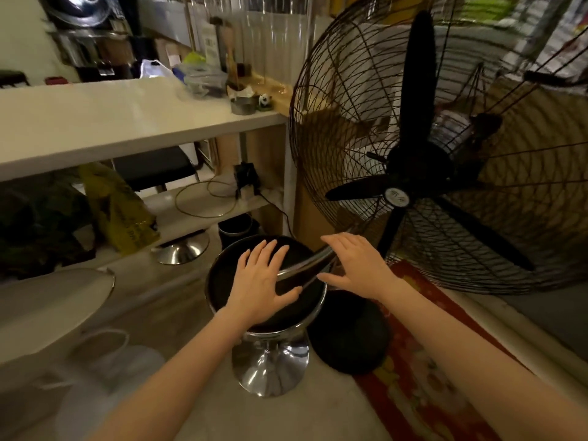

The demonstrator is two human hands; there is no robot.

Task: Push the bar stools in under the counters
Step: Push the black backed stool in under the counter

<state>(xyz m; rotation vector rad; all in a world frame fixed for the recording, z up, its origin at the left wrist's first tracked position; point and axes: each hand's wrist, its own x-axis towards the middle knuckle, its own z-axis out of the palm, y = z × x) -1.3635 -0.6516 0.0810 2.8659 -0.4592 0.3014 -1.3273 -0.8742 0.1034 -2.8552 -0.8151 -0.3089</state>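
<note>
A black round bar stool (229, 281) with a chrome rim, chrome backrest bar (305, 265) and chrome pedestal base (270, 367) stands on the floor in front of the white counter (127, 122). My left hand (261, 281) lies flat on the seat with fingers spread. My right hand (356, 265) rests open against the backrest bar, fingers extended. A second stool, with a black seat (152, 167) and chrome base (181, 248), sits under the counter.
A large black standing fan (413, 186) stands close on the right, its round base (350, 332) touching a red patterned mat (413, 377). A black bin (235, 227), cables and a yellow bag (117, 208) lie under the counter. A white round object (47, 307) is at left.
</note>
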